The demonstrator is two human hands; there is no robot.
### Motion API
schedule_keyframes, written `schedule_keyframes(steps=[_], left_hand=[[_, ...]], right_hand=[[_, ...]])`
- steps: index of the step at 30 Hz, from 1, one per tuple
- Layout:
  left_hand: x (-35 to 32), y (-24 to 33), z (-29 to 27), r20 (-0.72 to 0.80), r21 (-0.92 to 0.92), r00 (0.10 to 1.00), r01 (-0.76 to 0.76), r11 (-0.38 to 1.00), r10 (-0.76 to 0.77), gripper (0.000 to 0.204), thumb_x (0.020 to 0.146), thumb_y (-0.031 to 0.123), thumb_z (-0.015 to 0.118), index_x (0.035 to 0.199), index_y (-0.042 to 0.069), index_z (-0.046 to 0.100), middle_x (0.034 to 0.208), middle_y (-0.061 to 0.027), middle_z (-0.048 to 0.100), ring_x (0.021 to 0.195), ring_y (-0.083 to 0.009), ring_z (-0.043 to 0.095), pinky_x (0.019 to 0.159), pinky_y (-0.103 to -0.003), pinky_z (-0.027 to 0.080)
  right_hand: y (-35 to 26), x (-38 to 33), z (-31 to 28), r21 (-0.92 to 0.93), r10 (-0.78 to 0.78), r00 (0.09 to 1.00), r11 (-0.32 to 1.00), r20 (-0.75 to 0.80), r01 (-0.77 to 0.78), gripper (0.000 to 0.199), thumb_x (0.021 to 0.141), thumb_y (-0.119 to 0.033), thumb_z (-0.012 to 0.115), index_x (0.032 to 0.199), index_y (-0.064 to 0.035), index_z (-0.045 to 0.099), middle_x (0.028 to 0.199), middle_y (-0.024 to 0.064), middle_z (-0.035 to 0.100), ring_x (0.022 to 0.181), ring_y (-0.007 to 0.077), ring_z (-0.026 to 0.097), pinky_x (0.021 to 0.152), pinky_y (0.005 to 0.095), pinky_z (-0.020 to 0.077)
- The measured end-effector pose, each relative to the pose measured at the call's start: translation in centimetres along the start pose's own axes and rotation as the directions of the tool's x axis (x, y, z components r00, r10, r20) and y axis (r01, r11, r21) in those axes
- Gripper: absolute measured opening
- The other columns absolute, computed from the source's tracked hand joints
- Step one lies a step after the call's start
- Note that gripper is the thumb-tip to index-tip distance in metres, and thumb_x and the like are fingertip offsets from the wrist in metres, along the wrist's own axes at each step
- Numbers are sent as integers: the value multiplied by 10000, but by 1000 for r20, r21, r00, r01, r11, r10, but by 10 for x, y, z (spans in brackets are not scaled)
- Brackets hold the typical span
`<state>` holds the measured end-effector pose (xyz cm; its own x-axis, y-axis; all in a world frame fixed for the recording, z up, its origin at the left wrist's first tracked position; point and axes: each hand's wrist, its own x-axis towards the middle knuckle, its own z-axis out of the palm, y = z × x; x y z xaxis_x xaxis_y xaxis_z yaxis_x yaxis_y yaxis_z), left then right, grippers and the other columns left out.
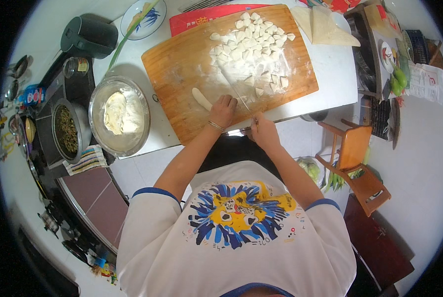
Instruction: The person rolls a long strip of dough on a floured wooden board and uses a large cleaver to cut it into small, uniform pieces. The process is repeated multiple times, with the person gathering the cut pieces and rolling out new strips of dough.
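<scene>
a metal bowl (119,115) of dough sits left on the white surface (330,69). on the wooden board (182,74), the left hand (223,110) closes its grip on a dough roll (201,98); the right hand (262,129) grips a knife (237,93) near cut dough pieces (253,37).

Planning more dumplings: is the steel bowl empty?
Not empty: the steel bowl holds a pale dough lump on its floured bottom.

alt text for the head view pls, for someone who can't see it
Seen from above, a person cuts a roll of dough on a floured wooden board: the left hand holds the roll and the right hand grips a knife. Cut dough pieces pile at the board's far end; a metal bowl of dough sits to the left.
</scene>
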<state>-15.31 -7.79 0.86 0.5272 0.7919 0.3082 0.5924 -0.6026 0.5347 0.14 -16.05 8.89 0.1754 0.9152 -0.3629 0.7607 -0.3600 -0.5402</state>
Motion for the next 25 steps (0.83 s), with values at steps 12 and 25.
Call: schedule_keyframes(steps=[12, 25], left_hand=[[-15, -13, -13, 24, -7, 1000, -6, 1000, 6, 172, 740, 123, 648, 885, 61, 578, 874, -121, 555, 817, -321, 573, 683, -424, 482], [-15, -24, -23, 83, -21, 949, 306, 952, -304, 185, 785, 149, 700, 904, 67, 585, 860, -144, 551, 759, -354, 593, 635, -452, 485]], right_hand=[[-1, 29, 27, -53, 43, 999, 998, 23, -42, 201, 880, -176, 561, 968, -4, 507, 760, 281, 626, 743, 460, 621, 673, 541, 489], [-35, 16, 10, 23, -98, 995, 995, 12, 98, 154, 874, -152, 565, 926, -21, 503, 751, 248, 629, 726, 449, 617, 673, 533, 481]])
